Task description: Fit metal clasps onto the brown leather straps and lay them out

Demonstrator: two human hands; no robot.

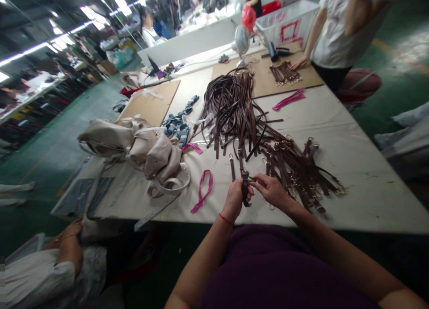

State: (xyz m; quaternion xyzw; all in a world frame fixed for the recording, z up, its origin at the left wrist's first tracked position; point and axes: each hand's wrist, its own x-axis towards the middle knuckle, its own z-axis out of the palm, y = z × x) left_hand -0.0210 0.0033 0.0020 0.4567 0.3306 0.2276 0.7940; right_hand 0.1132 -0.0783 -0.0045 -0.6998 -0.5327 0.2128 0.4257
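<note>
My left hand (234, 198), with a red string at the wrist, is closed around a dark brown leather strap (246, 192) just above the table's front edge. My right hand (272, 192) meets it from the right, thumb and fingertips pinched on a part of the same strap; the exact spot is too small to make out. A short strap with a metal clasp (233, 167) lies just beyond my left hand. To the right spreads a heap of short brown straps with gold-coloured buckles and clasps (298, 170). Behind them is a large pile of long brown straps (231, 103).
Beige bags (150, 152) and blue-grey strips (179, 123) occupy the table's left side. A pink ribbon loop (203, 190) lies left of my hands. A small fan (241, 43) stands at the back. One co-worker (345, 32) stands far right; another (56, 264) sits lower left.
</note>
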